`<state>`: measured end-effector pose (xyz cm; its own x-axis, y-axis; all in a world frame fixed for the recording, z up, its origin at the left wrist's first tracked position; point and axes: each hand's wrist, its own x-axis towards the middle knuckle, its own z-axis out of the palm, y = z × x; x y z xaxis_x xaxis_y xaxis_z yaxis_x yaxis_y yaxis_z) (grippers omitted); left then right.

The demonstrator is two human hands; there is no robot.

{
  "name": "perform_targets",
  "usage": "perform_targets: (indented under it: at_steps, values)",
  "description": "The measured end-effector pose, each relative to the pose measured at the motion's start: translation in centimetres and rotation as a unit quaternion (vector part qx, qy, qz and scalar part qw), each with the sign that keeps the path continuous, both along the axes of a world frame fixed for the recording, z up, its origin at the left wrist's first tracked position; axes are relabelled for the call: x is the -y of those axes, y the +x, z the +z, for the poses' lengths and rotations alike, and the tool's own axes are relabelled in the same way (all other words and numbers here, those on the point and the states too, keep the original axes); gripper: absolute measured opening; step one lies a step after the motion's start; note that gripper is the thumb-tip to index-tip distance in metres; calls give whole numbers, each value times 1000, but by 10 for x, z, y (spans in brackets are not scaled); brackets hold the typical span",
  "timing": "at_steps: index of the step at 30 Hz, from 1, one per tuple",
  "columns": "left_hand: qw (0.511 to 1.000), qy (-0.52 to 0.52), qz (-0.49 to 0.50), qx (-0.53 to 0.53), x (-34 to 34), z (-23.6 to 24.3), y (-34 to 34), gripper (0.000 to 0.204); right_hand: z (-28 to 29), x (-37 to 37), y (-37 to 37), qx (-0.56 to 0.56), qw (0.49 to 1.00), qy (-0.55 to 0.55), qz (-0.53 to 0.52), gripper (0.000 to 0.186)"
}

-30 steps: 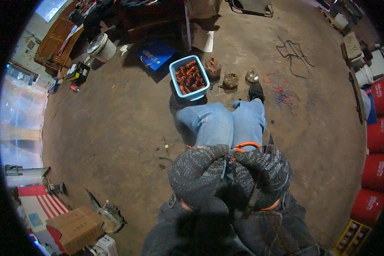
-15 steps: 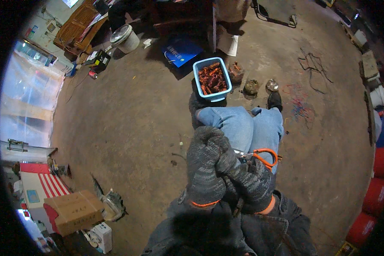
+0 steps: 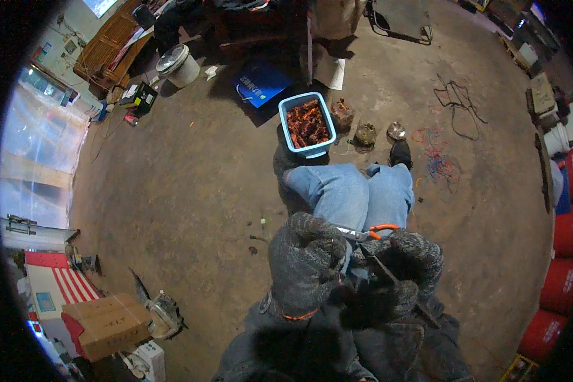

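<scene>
Both my hands wear dark grey knitted gloves and are held low, close to my jacket. My left hand (image 3: 302,258) is curled closed, thumb side toward the middle; whatever it holds is hidden. My right hand (image 3: 420,254) is closed around scissors (image 3: 383,227) with orange handles. The metal blades point left toward my left hand, above my jeans (image 3: 340,191). Between the hands a thin dark strip (image 3: 383,267) runs slantwise near my right fingers; dark shadow keeps me from telling what it is.
Beyond my knees stands a light blue tub (image 3: 307,153) of reddish-brown scrap pieces. Right of it are a small filled container (image 3: 342,114), two round metallic pieces, and tangled coloured wires (image 3: 440,162). A blue bag (image 3: 261,83), white bucket (image 3: 179,67) and cardboard box (image 3: 108,325) stand around.
My right hand has moved apart from my left, to the right. The scissors have shifted left and turned so their handles look narrower. The view has tilted slightly.
</scene>
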<state>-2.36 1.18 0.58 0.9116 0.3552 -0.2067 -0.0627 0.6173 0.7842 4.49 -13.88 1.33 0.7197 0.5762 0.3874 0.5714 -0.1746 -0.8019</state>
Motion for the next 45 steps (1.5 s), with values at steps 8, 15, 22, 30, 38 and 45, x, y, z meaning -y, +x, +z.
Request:
perform_targets:
  at_steps: [8, 15, 22, 30, 38, 45]
  values:
    - [995, 101, 3, -18, -1, 0, -2, 12, 2, -8, -1, 47, 998, -44, 9, 47]
    - [987, 152, 6, -42, 2, 3, 0, 10, -1, -8, -4, 62, 995, -64, 35, 41]
    - [965, 256, 28, -55, 4, 10, 3, 11, -1, -8, -6, 76, 991, -85, 64, 36]
    - [957, 268, 103, -49, 11, 8, 6, 17, -1, -6, -9, 92, 987, -99, 91, 30]
    - [950, 299, 68, -60, 10, 7, 0, 11, -3, -9, -16, 165, 969, -179, 50, 26]
    - [959, 273, 76, -28, 10, 2, 5, 14, -19, -19, -9, 223, 972, -79, 12, 26]
